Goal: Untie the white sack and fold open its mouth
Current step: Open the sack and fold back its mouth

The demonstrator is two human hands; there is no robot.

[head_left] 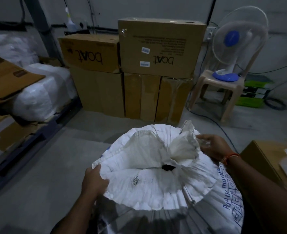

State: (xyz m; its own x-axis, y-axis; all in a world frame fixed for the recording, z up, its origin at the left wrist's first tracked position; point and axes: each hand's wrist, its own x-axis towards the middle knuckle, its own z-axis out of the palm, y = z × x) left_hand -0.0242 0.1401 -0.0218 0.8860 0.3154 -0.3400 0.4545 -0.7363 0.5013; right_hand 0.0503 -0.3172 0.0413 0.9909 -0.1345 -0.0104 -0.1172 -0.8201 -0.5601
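Left hand (95,180): fingers curled over the near-left hem of the white sack (156,179), pinching its pleated woven fabric. Right hand (213,146): fingers bent around a crumpled upright flap at the far-right rim. The sack stands on the grey concrete floor (55,157) between both forearms, its gathered mouth splayed outward around 1 small dark opening. Behind stand brown cardboard boxes (156,53).

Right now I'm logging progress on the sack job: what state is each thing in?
white sack: upright, mouth spread but pinched to a small dark hole.
left hand: grips the mouth's left edge.
right hand: holds the raised right flap.
table fan: upright on the plastic stool.
boat cartons: stacked, closed.
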